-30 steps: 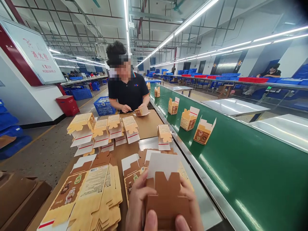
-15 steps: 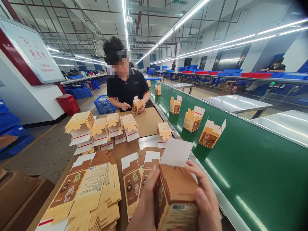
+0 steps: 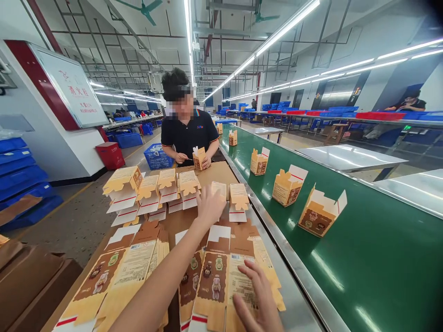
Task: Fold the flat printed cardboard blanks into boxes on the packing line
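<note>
Bright workshop under long lamps, with a green belt (image 3: 367, 258) running away on the right side. Left of the belt, hands well apart from each other. Left hand (image 3: 212, 206) stretched forward, with fingers at a folded box (image 3: 220, 188), near the belt's metal edge; too blurred to tell if gripping firmly or only touching. Right hand (image 3: 263, 299) closer to the body, open, with fingers spread above flat cartons (image 3: 214, 276) left of the belt; contact not possible to tell. For good placing, judging by the neighbours, keep the box level, flap free toward the near side, and open the fingers softly, without pushing the lone box (image 3: 238, 193) nearer to the belt. With the right hand, better to separate only one carton by its edge, without bending the notched flaps. Farther left from the belt, a second flat pile (image 3: 134, 263), and behind it a row of folded boxes (image 3: 121, 180), white flaps hanging out. On the belt itself, open-topped boxes (image 3: 317, 220) standing in a line. Left of the belt's far part, a co-worker (image 3: 190, 131) in dark shirt, holding a small box (image 3: 200, 159).
</note>
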The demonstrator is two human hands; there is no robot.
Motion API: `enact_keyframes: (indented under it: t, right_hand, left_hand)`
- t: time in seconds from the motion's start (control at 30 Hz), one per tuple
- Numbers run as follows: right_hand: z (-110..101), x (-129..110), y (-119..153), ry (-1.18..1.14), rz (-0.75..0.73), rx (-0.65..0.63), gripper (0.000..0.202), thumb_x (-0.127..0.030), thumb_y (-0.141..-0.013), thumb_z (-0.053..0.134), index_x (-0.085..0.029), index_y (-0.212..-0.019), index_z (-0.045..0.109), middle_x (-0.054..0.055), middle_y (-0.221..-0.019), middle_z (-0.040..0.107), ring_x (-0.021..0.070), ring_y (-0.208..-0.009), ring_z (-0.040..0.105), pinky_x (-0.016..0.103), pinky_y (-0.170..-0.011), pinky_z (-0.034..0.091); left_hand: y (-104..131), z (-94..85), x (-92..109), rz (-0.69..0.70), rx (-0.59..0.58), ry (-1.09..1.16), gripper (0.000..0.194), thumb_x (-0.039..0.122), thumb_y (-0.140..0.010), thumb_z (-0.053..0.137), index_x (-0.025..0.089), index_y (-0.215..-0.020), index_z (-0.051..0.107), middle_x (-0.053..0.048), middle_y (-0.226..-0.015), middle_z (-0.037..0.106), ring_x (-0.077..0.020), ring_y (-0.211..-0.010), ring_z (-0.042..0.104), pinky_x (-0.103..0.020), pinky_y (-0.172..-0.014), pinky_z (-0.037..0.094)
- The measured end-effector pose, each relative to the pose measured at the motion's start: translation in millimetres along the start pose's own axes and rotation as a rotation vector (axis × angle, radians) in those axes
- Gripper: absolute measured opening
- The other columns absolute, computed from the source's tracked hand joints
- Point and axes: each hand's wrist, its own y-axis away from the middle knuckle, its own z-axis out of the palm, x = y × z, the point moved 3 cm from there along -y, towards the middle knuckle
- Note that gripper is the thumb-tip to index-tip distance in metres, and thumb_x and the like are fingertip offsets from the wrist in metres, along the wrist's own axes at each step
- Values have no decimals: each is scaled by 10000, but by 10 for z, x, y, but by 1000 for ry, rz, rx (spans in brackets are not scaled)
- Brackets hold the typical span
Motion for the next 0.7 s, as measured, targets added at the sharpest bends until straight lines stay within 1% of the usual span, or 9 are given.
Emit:
enact_keyframes:
  t: [0.07, 0.17, 0.27, 0.33, 0.43, 0.5, 0.6, 0.67, 0.7]
  right_hand:
    - [81, 48, 20, 222, -72, -6, 498, -383, -761, 687, -300, -1241, 582, 176, -1334, 562, 449, -1191, 546, 644, -946, 401]
    - [133, 116, -26, 460, -72, 0, 841, -292, -609, 810, -253, -1373, 460, 256, -1391, 486, 529, -1194, 498, 693, -879, 393]
    - [107, 195, -143, 477, -27, -72, 775, -258, -679, 757, -309, -1377, 423, 176, -1258, 604, 461, -1098, 573, 656, -830, 426]
    - [46, 243, -239, 468, 28, -44, 674, -251, -729, 699, -341, -1351, 454, 125, -1171, 643, 427, -1040, 596, 634, -810, 432]
    - [-56, 317, -379, 353, 216, 35, 714, -302, -679, 726, -243, -1353, 497, 186, -1217, 621, 506, -1109, 542, 716, -850, 361]
    - [-108, 333, -459, 222, 309, 2, 753, -350, -659, 732, -178, -1353, 499, 211, -1223, 635, 524, -1146, 533, 751, -896, 320]
    - [-256, 250, -527, 70, 334, -21, 681, -455, -753, 651, -154, -1342, 487, 181, -1160, 688, 416, -1109, 618, 638, -936, 425]
    - [-354, 149, -496, -195, 419, -102, 594, -518, -813, 608, -168, -1286, 527, 160, -1110, 718, 353, -1048, 670, 522, -868, 527]
    - [-382, 80, -453, -352, 474, -190, 532, -521, -826, 613, -181, -1233, 567, 147, -1085, 733, 335, -1018, 689, 475, -821, 560]
  left_hand:
    - [83, 95, -51, 46, -56, -102, 376, 321, -861, 639, 201, -1214, 594, -97, -1470, 446, -313, -1371, 369, -602, -1116, 267]
    - [133, 62, -154, 0, -66, -196, 362, 294, -878, 620, 195, -1224, 582, -101, -1433, 482, -301, -1323, 434, -585, -1085, 330]
    - [188, -125, -169, -70, -42, -209, 372, 310, -894, 594, 193, -1246, 563, -106, -1424, 484, -295, -1294, 463, -569, -1060, 368]
    - [341, -278, -98, -100, -47, -172, 387, 334, -905, 572, 191, -1264, 546, -113, -1424, 483, -292, -1298, 460, -559, -1060, 369]
    - [796, -454, 64, -134, -115, -61, 437, 342, -934, 484, 149, -1326, 499, -151, -1404, 516, -298, -1289, 479, -532, -1060, 370]
    - [1183, -498, 147, -153, -200, 44, 502, 365, -916, 453, 112, -1347, 496, -182, -1392, 543, -329, -1292, 487, -523, -1065, 369]
    - [1709, -484, 172, -203, -276, 199, 629, 439, -885, 440, 113, -1423, 420, -186, -1469, 473, -349, -1371, 410, -535, -1092, 343]
    - [1950, -472, 138, -279, -220, 380, 678, 477, -902, 400, 156, -1491, 294, -162, -1535, 381, -317, -1411, 356, -533, -1125, 297]
    - [2037, -472, 120, -332, -173, 490, 690, 495, -909, 385, 179, -1506, 245, -151, -1554, 348, -301, -1429, 326, -528, -1146, 259]
